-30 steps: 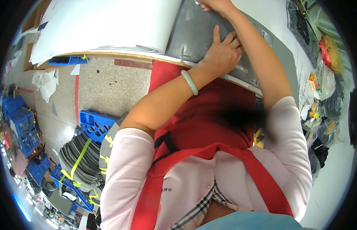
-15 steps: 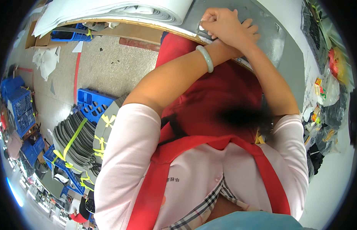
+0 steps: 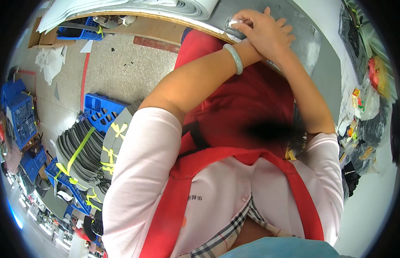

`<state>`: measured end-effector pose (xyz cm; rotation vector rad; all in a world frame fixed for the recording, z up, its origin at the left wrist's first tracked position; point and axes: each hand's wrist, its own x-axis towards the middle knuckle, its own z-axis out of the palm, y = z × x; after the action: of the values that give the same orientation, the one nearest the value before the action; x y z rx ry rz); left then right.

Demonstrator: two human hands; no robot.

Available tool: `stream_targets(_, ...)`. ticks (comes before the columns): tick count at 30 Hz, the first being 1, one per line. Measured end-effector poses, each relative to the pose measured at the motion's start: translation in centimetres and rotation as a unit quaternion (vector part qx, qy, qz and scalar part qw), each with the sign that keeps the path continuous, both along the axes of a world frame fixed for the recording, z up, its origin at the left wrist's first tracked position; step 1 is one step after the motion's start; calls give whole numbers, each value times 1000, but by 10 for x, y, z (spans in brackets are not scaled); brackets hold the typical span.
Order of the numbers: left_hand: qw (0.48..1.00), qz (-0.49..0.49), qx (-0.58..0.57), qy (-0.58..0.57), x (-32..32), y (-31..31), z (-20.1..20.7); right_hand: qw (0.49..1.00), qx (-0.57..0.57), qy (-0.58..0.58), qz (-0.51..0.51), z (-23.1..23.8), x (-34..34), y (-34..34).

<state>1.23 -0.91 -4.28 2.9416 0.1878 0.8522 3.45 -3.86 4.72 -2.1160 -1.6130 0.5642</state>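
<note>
My forearms cross at the table's near edge, the right one over the left. My right hand (image 3: 264, 36) is closed in a pinch on a small white piece (image 3: 234, 21), low over a dark grey sheet-like surface (image 3: 301, 36) on the table. I cannot tell exactly what the white piece is. My left hand (image 3: 286, 31) lies flat beneath the right one, fingers spread on the grey surface; its palm and back are mostly hidden. A pale green bangle (image 3: 234, 58) circles my left wrist.
Left of my hands, a thick stack of pale sheets (image 3: 165, 7) covers the table. On the floor at left are bundles of grey pieces (image 3: 82, 148) tied with yellow strips, and a blue crate (image 3: 103, 112). Plastic bags (image 3: 372, 124) lie along the right side.
Both hands have shifted slightly right. The right hand's pinching fingers have turned a little, and the view has moved slightly.
</note>
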Motion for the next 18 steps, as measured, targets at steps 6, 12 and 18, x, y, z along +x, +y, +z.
stream_targets(6, 999, -32, -30, 19, -7, 7, 19, 981, -57, -182, 18, 38, -31, 1)
stream_targets(12, 993, -62, -37, -93, 11, 2, -4, 997, -39, -33, 55, 9, 11, -1)
stream_targets(18, 993, -39, -105, -29, -5, -3, 38, 956, 162, 66, -235, 19, 97, -79)
